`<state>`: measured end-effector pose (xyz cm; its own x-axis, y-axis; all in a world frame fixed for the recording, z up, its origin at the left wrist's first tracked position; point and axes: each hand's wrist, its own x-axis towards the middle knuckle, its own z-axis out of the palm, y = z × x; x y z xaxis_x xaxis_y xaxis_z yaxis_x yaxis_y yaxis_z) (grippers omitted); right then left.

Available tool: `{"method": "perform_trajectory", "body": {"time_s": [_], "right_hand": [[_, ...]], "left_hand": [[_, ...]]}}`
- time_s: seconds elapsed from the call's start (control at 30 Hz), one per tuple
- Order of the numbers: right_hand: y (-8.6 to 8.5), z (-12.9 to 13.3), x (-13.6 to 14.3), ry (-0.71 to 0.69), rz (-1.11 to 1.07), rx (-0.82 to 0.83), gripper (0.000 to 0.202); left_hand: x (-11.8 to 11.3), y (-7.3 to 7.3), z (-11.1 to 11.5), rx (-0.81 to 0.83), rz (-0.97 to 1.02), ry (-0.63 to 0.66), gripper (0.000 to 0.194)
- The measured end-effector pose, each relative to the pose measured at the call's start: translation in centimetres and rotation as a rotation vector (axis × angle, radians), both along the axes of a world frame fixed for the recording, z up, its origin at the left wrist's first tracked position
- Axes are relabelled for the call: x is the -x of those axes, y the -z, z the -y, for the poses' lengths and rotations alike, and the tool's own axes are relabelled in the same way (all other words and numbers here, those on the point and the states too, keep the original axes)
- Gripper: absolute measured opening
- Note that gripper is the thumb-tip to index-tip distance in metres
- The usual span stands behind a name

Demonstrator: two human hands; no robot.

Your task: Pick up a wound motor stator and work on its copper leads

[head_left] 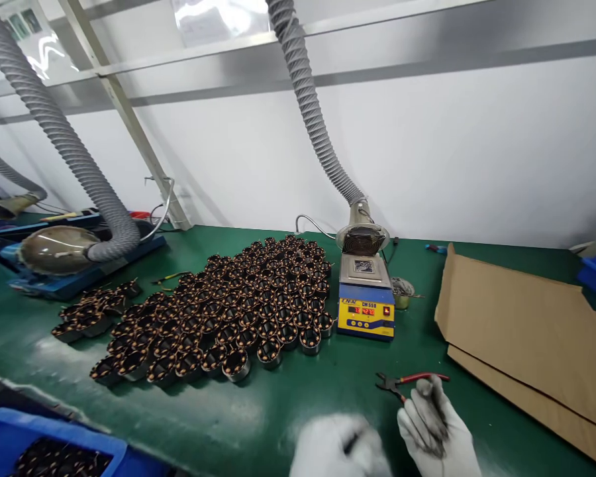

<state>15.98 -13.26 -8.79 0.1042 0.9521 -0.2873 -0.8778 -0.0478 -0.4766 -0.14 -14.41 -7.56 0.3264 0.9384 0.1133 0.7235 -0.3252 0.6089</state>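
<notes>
Pliers (408,382) with red handles lie on the green table (288,404) at the fingertips of the half-open, gloved right hand (434,427); the blurred left hand (340,447) looks closed, its contents unclear, wound coils (228,311) massed beyond.

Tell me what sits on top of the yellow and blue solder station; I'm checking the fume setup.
On the solder station sits a square metal pot top, with the extraction hose's nozzle right behind. The nozzle hides the pot's rear edge.

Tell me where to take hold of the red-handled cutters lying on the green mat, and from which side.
Grip the red-handled cutters by the two red handles, coming from the right, probably with the right hand just below them. The handles point right and lie flat with room above; the dark jaws point left toward the coil parts.
</notes>
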Motion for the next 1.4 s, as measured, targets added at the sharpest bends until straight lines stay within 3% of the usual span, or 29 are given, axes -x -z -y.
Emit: {"method": "perform_trajectory", "body": {"time_s": [0.07,0.13,0.23,0.3,0.37,0.47,0.53,0.7,0.8,0.87,0.93,1.0,1.03,1.17,1.2,1.27,1.3,1.4], "right_hand": [[2.0,1.0,-0.1,-0.062,0.109,0.113,0.036],[3.8,1.6,0.3,-0.204,0.238,0.163,0.043],[5.1,1.8,1.2,-0.360,0.444,0.084,0.041],[5.2,1.5,1.8,-0.351,0.547,0.004,0.043],[4.9,1.2,2.2,-0.299,0.593,-0.047,0.050],[4.1,0.8,2.3,-0.342,0.612,-0.089,0.059],[3.3,0.5,2.2,-0.428,0.672,-0.136,0.051],[1.9,0.5,2.3,-0.490,0.882,-0.140,0.024],[1.6,1.0,2.2,-0.369,1.099,-0.272,0.015],[1.2,1.2,1.8,-0.212,1.153,-0.323,0.011],[0.7,1.1,1.2,0.015,1.019,-0.218,0.010],[0.1,0.8,0.8,0.132,0.813,-0.079,0.014],[-0.1,0.8,0.8,0.077,0.727,-0.041,0.017],[0.3,1.1,2.5,-0.554,0.321,-0.095,0.050],[0.8,1.3,3.1,-0.645,0.218,-0.121,0.056],[1.8,1.6,3.9,-0.704,0.083,-0.128,0.052],[2.3,1.7,4.1,-0.698,0.046,-0.102,0.045],[3.3,1.7,4.0,-0.616,-0.020,-0.024,0.030]], "left_hand": [[1.7,-0.4,-3.4,-0.110,-0.116,-0.229,0.026],[2.9,-0.9,-6.6,-0.287,-0.286,-0.329,0.035],[3.7,-0.9,-9.2,-0.327,-0.435,-0.323,0.019],[3.7,-0.4,-8.6,-0.295,-0.427,-0.247,0.008],[3.4,0.5,-6.4,-0.228,-0.362,-0.155,0.005],[2.9,2.0,-2.4,-0.055,-0.228,-0.012,0.021],[2.6,2.7,-0.4,0.027,-0.145,0.058,0.029],[1.7,2.3,0.7,0.167,0.108,0.031,0.022],[1.1,1.6,0.7,0.390,0.432,-0.035,0.015],[0.8,1.4,0.9,0.576,0.705,-0.038,0.005],[0.7,1.3,1.2,0.736,0.908,-0.009,0.005],[0.9,1.2,1.2,0.781,0.960,0.007,0.009],[1.1,1.1,1.0,0.753,0.929,-0.003,0.009],[1.8,0.4,-0.7,0.562,0.696,-0.050,0.008],[1.9,0.4,-1.1,0.540,0.626,-0.041,0.009],[1.9,0.7,-1.5,0.482,0.485,-0.056,0.005],[1.8,1.1,-1.5,0.424,0.427,-0.067,0.013],[1.5,2.2,-0.9,0.202,0.307,0.022,0.072]]}}
